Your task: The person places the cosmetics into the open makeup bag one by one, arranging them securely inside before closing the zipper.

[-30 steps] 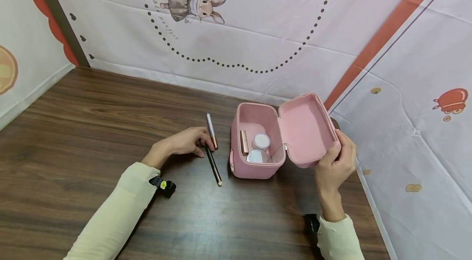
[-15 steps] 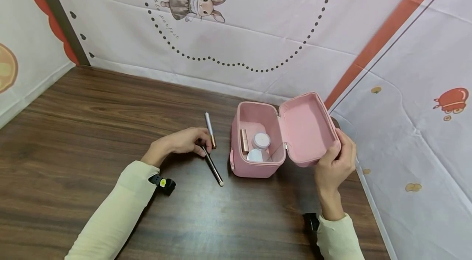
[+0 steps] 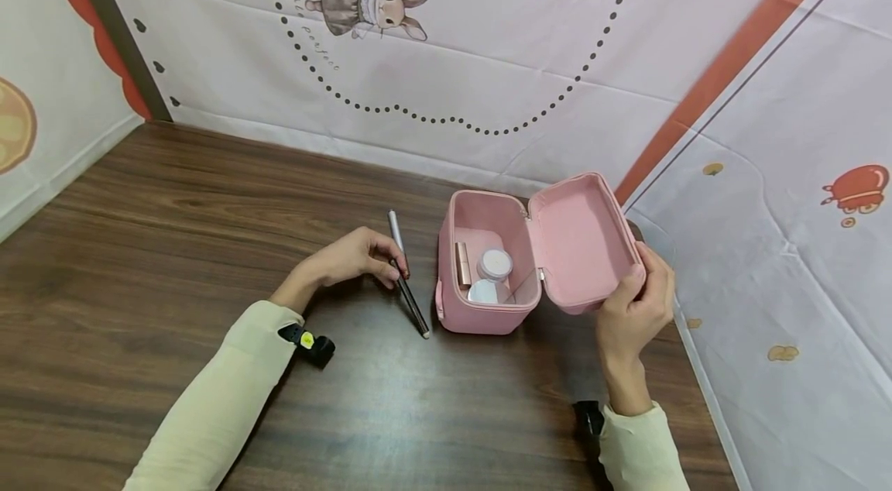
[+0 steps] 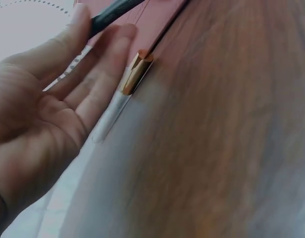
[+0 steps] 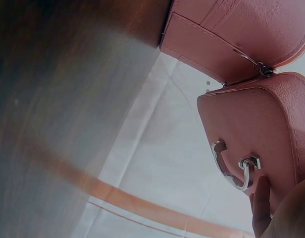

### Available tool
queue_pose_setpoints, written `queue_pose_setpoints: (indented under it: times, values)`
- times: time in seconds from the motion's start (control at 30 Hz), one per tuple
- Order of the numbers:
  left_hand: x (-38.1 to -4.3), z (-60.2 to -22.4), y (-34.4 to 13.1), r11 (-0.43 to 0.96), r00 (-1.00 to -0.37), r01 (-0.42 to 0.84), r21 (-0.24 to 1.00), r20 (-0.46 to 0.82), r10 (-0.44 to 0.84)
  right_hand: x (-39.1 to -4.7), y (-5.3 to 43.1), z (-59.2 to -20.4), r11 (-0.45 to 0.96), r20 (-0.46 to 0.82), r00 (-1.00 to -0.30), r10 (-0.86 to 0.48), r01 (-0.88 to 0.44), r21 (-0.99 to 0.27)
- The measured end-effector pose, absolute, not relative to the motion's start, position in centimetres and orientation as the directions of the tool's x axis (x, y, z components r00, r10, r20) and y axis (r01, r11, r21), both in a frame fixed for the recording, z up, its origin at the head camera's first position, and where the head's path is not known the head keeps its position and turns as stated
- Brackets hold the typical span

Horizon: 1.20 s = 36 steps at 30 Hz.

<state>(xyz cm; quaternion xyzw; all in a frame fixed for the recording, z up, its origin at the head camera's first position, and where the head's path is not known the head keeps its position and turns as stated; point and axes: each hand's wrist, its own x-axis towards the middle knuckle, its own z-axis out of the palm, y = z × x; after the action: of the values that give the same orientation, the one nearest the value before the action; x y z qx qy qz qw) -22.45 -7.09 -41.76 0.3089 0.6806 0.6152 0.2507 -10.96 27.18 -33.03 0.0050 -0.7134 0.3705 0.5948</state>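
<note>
My left hand (image 3: 355,257) pinches the end of a slim black makeup brush (image 3: 413,303) between thumb and fingers; its pale tip points toward me. Just beyond the fingers, a silver tube with a gold end (image 3: 396,228) lies on the table; the left wrist view shows its gold part (image 4: 137,74) below the brush handle (image 4: 113,15). My right hand (image 3: 637,305) grips the outer edge of the raised lid (image 3: 581,243) of a pink makeup case (image 3: 481,321). A rose-gold lipstick tube (image 3: 463,265), a white-lidded jar (image 3: 495,264) and a pale round item (image 3: 484,291) sit inside the case.
The case stands on a dark wooden table (image 3: 209,243), near the printed wall cloth (image 3: 488,49). A metal-ringed handle (image 5: 229,171) sticks out from the lid's outer face. Another cloth wall (image 3: 766,282) borders the table on the right.
My left hand has shifted slightly right and away from me, carrying the brush closer to the case; its tip has moved right. The right hand keeps holding the lid in place.
</note>
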Motion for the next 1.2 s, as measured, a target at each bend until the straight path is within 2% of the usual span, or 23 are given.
queue_pose_setpoints:
  times: [0.27, 0.47, 0.77, 1.2]
  values:
    - [-22.3, -42.5, -6.0, -0.229, -0.774, -0.118, 0.966, 0.055, 0.631, -10.9, 27.2, -33.0, 0.726, 0.855, -0.289, 0.431, -0.451, -0.519]
    - [-22.1, -41.6, -5.1, -0.322, -0.827, -0.133, 0.937, 0.074, 0.557, -10.9, 27.2, -33.0, 0.727, 0.855, -0.292, 0.428, -0.451, -0.518]
    - [-22.3, -38.9, -3.8, -0.349, -0.929, -0.099, 0.932, 0.039, 0.368, -10.9, 27.2, -33.0, 0.727, 0.854, -0.299, 0.426, -0.448, -0.52]
    - [-23.3, -34.8, -1.8, -0.374, -0.954, -0.107, 0.921, 0.011, 0.301, -10.9, 27.1, -33.0, 0.731, 0.854, -0.294, 0.429, -0.442, -0.519]
